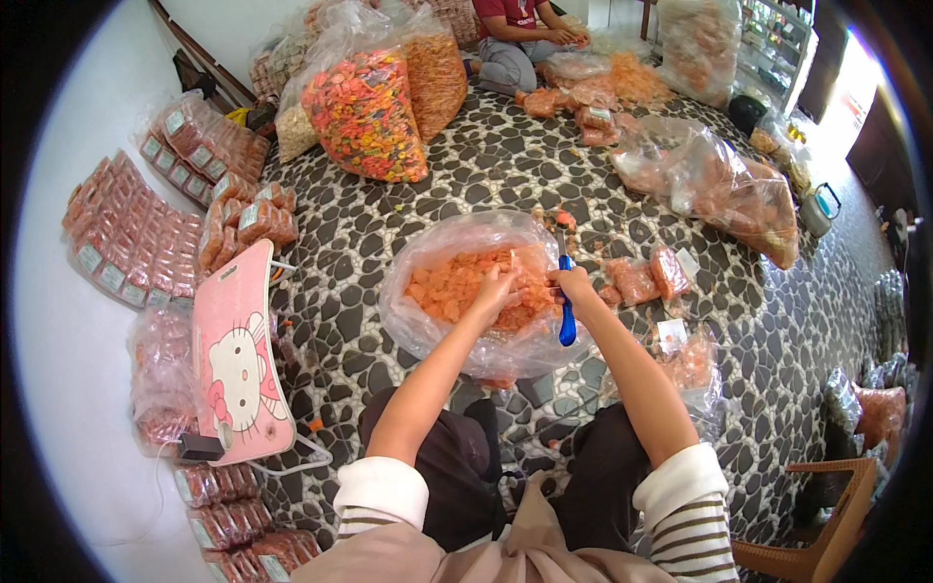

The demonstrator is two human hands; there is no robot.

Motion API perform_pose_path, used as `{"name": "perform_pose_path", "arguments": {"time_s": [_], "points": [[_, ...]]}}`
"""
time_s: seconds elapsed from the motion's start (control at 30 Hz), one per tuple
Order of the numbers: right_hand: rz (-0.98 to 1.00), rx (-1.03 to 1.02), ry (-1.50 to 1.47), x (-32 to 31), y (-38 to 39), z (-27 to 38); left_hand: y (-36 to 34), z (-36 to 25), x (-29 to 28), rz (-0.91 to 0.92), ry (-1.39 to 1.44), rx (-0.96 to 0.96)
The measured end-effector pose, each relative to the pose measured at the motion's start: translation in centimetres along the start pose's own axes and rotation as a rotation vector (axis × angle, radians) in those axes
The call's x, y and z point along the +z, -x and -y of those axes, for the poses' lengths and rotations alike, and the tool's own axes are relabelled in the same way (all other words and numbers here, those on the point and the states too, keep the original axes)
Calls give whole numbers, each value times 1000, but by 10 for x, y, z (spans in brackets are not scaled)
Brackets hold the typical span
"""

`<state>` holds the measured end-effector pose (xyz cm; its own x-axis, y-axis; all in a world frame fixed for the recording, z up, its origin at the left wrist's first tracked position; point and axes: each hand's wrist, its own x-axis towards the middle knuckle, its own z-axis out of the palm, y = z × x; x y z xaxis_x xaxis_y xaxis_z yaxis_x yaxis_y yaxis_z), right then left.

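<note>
On the floor (355, 321), midway between its left edge along the wall and the doorway side at right, we locate an open bag (413, 335) of thin, clear plastic film, its rim loose and crumpled. Inside it, we see the orange chips (439, 291), flat, irregular pieces with a matte surface, heaped across the opening.

We find the left hand (500, 294) over the chips, inside the bag's rim. Its fingers are bent and point into the heap; we cannot tell whether they are closed on any pieces. The right hand (575, 284) is at the right rim of the bag, its fingers clamped on a blue-handled tool (568, 328). We note the tool's smooth handle, directed toward the wearer, and its narrow dark shaft, directed toward the floor's far edge.

Just right of the bag, we identify small rectangular packs (637, 282) in glossy film and, nearer to the wearer, a translucent bag (692, 364) with wrinkled sides.

Along the floor's left edge, we observe stacked packs (126, 233), brick-shaped and shiny, beside a pink folding table (209, 321) with a smooth panel and bent tubular legs. Toward the far edge stands a bulging sack (364, 112) of multicoloured, small pieces in clear film. To its right, we see a seated co-worker (515, 44) beside more orange pieces (637, 80).
</note>
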<state>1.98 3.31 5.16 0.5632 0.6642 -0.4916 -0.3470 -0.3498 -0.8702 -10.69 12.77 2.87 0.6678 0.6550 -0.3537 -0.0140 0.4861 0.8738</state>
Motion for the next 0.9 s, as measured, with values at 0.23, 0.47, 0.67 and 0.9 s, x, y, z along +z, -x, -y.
{"name": "perform_pose_path", "arguments": {"time_s": [0.23, 0.47, 0.67, 0.9], "points": [[126, 30, -1, -12, -7, 9, -12, -6, -10, 9, -160, 32], [-45, -386, 616, -37, 0, 23, -29, 25, -13, 8, -624, 166], [-603, -522, 850, -156, 33, 24, 2, 11, 26, -116, -1156, 606], [-510, -179, 1032, -242, 46, -37, 7, 42, 120, 155, -1322, 1151]]}}
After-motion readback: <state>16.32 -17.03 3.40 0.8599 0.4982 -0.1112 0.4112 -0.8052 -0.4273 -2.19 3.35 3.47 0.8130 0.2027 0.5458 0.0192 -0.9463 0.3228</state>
